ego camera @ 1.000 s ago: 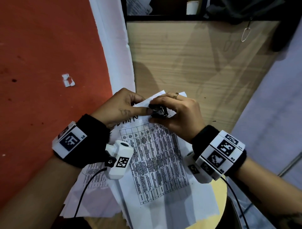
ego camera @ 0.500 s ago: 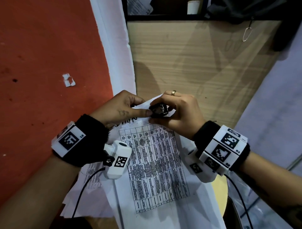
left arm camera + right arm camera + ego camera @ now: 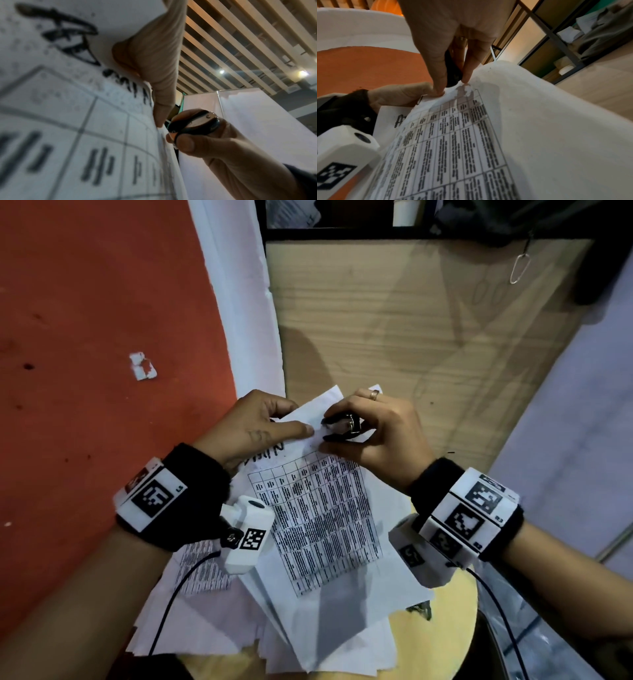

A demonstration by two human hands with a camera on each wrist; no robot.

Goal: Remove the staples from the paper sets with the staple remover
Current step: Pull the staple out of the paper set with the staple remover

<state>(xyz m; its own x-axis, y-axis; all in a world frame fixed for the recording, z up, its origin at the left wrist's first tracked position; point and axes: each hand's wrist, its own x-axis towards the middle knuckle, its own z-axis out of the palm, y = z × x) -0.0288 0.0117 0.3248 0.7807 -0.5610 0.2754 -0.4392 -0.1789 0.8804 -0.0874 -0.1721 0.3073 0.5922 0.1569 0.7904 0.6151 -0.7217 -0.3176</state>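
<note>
While my right hand pinches the staple remover between thumb and fingers, its dark claws sit at the top corner of the paper set, just beside my left thumb. My left hand grips that same corner, thumb on top, fingers curled under the sheet. Below both wrists, more papers lie spread over the round counter. Left of my left hand is a red floor with a white scrap.
</note>
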